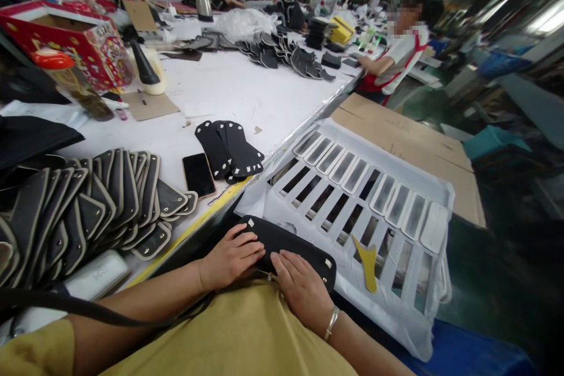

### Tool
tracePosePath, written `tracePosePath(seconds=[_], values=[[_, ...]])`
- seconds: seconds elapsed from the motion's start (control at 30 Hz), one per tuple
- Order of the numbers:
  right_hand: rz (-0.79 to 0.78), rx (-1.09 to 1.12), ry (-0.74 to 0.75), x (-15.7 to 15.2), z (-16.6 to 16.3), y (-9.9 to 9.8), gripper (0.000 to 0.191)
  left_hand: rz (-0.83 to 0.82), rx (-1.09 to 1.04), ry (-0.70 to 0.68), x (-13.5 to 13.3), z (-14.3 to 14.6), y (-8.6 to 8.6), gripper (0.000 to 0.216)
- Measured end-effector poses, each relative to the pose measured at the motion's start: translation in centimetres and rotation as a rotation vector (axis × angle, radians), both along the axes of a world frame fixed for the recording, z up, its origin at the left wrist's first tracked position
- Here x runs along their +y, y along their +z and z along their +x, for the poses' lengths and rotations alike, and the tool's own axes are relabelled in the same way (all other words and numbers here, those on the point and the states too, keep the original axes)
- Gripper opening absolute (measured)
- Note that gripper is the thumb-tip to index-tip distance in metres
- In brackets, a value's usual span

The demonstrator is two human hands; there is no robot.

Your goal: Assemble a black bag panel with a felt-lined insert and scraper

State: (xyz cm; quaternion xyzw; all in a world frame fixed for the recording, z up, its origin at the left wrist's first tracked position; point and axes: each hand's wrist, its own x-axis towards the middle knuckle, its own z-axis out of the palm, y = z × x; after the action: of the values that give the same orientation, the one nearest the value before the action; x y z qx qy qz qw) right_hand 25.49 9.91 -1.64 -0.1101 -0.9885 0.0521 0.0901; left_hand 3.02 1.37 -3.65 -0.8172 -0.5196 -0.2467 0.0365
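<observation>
A long black panel (291, 241) with rounded ends, small white tabs and a metal stud lies in front of my body, tilted toward the right. My left hand (233, 255) holds it near its left end, fingers bent over the upper face. Close by, my right hand (304, 288) grips the near edge, with its fingers stretched over the middle of the panel. Both thumbs are mostly hidden. Similar black pieces with white tabs (238, 150) are stacked on the table beside a phone (199, 175).
Many overlapping dark panels with pale edges (110, 200) cover the left of the white table (211, 85). A slotted white rack (326, 188) bearing pale-edged strips and a yellow piece (366, 263) stands at right. A red box (74, 41), bottle (74, 82) and co-worker (396, 53) are farther off.
</observation>
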Motion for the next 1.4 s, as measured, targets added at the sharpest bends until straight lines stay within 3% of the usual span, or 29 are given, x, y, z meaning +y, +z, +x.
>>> tracePosePath(seconds=[0.3,0.43,0.53,0.6,0.7,0.77,0.87,1.17,1.4], values=[[0.091,0.029,-0.103,-0.2,6.7,0.5,0.039,-0.045,0.013,0.082,-1.0,-1.5,0.6,0.04],[0.092,0.073,-0.161,0.0,7.7,1.6,0.032,-0.092,0.008,0.078,-1.1,-1.9,1.3,0.044],[0.043,0.105,-0.249,1.6,6.5,2.6,0.031,-0.158,-0.075,0.132,0.4,-1.9,1.8,0.045],[0.023,0.081,-0.374,3.2,4.6,3.1,0.04,-0.226,-0.177,0.221,2.3,-1.8,2.0,0.058],[-0.142,-0.11,-0.513,5.4,0.8,3.1,0.051,-0.407,-0.27,0.222,5.4,-1.6,2.0,0.064],[-0.313,-0.256,-0.494,6.3,-1.6,2.7,0.045,-0.523,-0.302,0.15,6.9,-1.6,1.8,0.051],[-0.431,-0.349,-0.442,6.8,-4.1,2.1,0.042,-0.619,-0.379,0.105,8.0,-1.8,1.4,0.037],[-0.459,-0.401,-0.317,7.6,-4.6,1.9,0.035,-0.727,-0.537,0.141,8.3,-2.0,0.9,0.025],[-0.446,-0.367,-0.319,7.6,-3.6,1.5,0.038,-0.723,-0.578,0.123,8.6,-1.8,0.4,0.019]])
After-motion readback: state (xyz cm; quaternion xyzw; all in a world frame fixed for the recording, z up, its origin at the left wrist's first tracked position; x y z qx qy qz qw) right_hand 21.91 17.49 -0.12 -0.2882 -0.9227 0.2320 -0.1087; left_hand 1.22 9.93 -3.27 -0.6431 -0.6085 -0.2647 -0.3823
